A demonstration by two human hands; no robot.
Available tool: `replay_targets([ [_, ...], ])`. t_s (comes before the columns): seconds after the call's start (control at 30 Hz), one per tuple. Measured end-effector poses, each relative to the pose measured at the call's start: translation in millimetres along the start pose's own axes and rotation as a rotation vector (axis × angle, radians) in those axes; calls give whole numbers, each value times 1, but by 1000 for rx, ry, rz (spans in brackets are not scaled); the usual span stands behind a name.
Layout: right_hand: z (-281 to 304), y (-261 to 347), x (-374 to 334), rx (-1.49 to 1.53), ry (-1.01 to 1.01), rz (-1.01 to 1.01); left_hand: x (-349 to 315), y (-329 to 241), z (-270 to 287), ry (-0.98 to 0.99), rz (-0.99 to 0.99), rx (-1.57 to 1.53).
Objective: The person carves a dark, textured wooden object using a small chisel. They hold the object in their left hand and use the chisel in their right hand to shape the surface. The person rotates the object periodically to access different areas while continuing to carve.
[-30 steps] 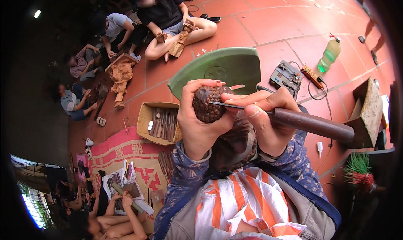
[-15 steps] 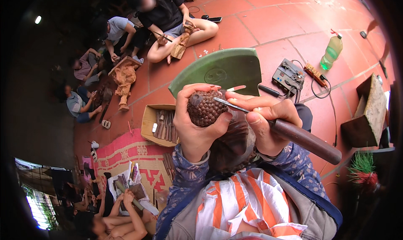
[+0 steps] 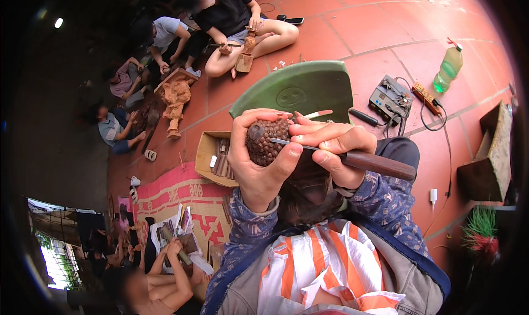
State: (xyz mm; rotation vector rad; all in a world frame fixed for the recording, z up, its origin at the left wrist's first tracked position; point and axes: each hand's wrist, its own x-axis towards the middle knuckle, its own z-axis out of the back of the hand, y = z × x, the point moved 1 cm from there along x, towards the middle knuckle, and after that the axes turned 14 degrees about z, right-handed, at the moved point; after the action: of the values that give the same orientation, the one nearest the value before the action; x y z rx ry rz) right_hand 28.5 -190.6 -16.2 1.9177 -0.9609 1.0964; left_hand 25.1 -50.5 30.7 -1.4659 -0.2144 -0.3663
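Close in front of me, my left hand [image 3: 248, 174] is wrapped round the knobbly end of a dark wooden carving [image 3: 268, 150], covered in rows of small round bumps with a smooth round spot. Below, the carving's darker body shows partly between my forearms. My right hand [image 3: 333, 144] pinches a carving chisel [image 3: 380, 165] by its narrow metal blade, near the dark wooden handle, which sticks out to the right. The blade's tip touches the bumps beside my left thumb. A thin stick with white and red parts [image 3: 318, 114] shows just beyond my fingers; what supports it is hidden.
A green plastic seat [image 3: 325, 86] stands just ahead. To the left is a cardboard box [image 3: 206, 144] of chisels. A grey electric unit [image 3: 390, 97], a power strip [image 3: 427, 97] and a bottle of green liquid [image 3: 449, 67] are at right. Several people sit carving at left.
My right hand and the chisel have shifted left, nearer the carving, and the tip sits lower on the bumps. The handle lies flatter. The surroundings have slid slightly right in view.
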Motion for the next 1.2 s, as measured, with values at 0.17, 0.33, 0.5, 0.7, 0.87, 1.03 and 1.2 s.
replay_targets([
  [0.17,1,-9,-2,180,-69,-77,0,1,-2,-20,-16,12],
  [0.33,5,-12,-1,202,-34,-99,-1,0,-4,-40,-19,36],
  [0.5,8,-15,-1,226,-19,-92,-1,-1,-5,-51,-14,27],
  [0.7,8,-12,4,127,65,-60,-3,-1,-6,-92,-2,17],
  [0.87,5,-14,0,197,-22,-89,-1,4,-4,-77,-24,7],
  [1.03,6,-18,0,307,-121,-179,-1,7,-4,-68,-30,-34],
  [1.2,5,-16,2,273,-109,-180,-1,5,-5,-78,-22,-30],
])
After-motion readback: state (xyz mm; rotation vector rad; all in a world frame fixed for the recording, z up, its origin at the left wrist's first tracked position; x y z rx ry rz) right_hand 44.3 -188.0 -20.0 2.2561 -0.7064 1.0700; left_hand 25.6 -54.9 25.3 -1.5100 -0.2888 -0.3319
